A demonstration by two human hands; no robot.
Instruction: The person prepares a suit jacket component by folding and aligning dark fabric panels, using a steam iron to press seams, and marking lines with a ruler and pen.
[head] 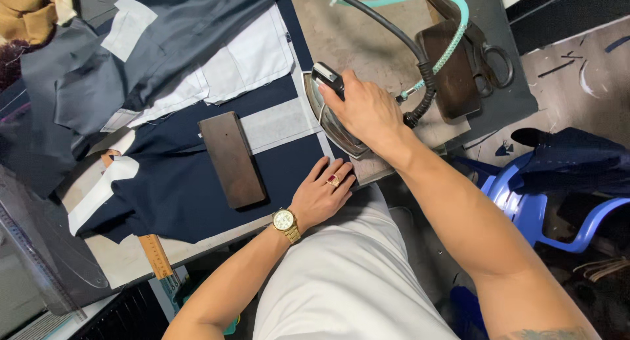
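Left hand (323, 194) flat, holding nothing, pinning navy cloth (197, 182) on desk (118, 261) just below iron | right hand (367, 110) clenched on iron (328, 114) handle | wooden block (232, 160) left of iron | step: pressing seam, judged | next: steady glide along white strip (279, 123).

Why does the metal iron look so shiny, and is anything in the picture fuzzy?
Head view: light glints off the iron under the right hand; the left hand and wooden block look sharp; the clear ruler at the edge looks hazy.
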